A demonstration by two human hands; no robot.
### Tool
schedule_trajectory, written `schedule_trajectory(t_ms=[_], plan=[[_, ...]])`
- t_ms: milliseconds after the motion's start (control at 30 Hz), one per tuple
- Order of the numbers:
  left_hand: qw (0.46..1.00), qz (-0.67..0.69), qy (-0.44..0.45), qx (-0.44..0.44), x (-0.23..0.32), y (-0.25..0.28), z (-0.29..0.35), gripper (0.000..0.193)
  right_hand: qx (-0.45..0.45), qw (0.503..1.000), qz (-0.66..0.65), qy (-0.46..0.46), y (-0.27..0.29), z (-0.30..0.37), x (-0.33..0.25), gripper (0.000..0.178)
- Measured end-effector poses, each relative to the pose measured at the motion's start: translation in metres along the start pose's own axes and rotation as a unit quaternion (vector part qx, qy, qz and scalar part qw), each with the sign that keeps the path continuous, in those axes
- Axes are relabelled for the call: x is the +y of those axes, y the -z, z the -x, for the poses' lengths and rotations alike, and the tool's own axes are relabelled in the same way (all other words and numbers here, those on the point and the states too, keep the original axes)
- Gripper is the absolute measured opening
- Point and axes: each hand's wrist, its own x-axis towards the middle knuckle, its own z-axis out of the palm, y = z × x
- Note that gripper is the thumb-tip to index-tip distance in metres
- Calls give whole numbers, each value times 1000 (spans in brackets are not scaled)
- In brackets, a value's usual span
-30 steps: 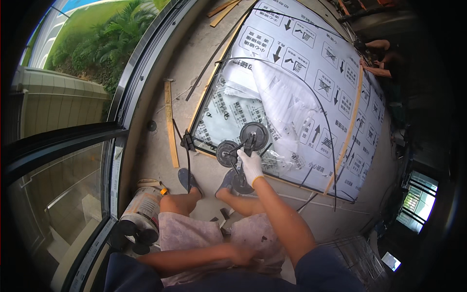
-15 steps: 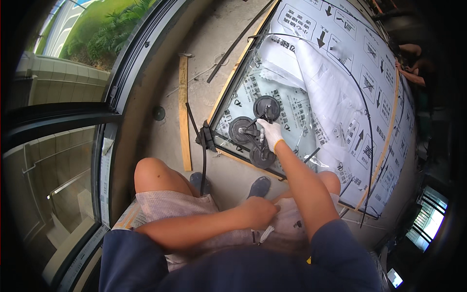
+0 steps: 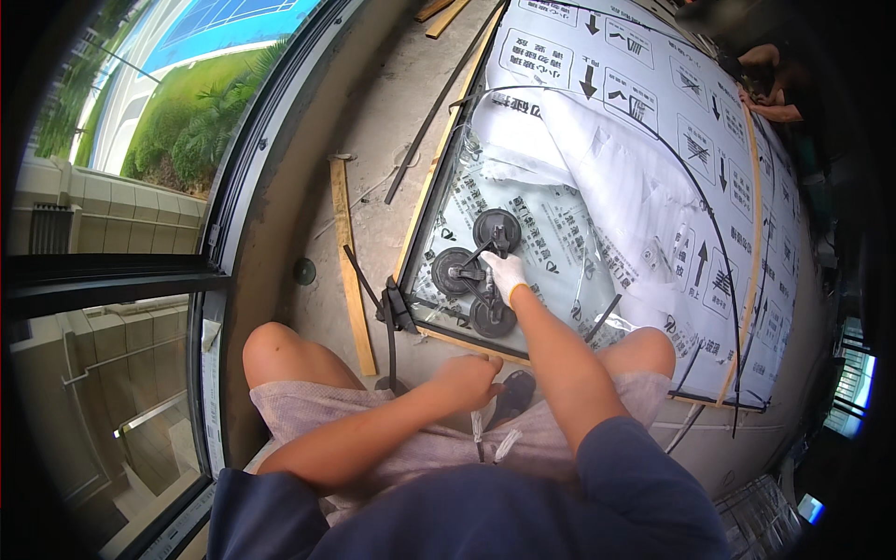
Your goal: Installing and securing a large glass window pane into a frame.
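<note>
Three-cup suction lifter [image 3: 464, 273], held under gloved right fingers [image 3: 501, 264]

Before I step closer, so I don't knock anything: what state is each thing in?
Right hand: gloved, fingers closed on the suction lifter's handle
Left hand: bare, fingers curled
Suction lifter: cups facing down over the glass; seal can't be told
Glass: partly uncovered
White wrapping: crumpled, folded back
Wooden strip: lying flat

The gloved right hand [image 3: 506, 271] hides part of the suction lifter [image 3: 469, 273].
</note>
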Motion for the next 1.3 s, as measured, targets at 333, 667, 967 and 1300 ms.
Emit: schedule_trajectory(t_ms=[333,667,967,1300], plan=[[998,-1,55,31,-74,-33,-11,44,73,994,-85,6,7,2,15,22],[965,19,176,192,-145,-31,-127,58,95,995,-27,22,6,-2,14,26],[964,36,143,220,-140,-42,-128,67,96,994,-39,26,7,1,15,24],[952,-82,135,263,-122,-24,-118,115,311,853,-419,-23,-10,0,40,24]])
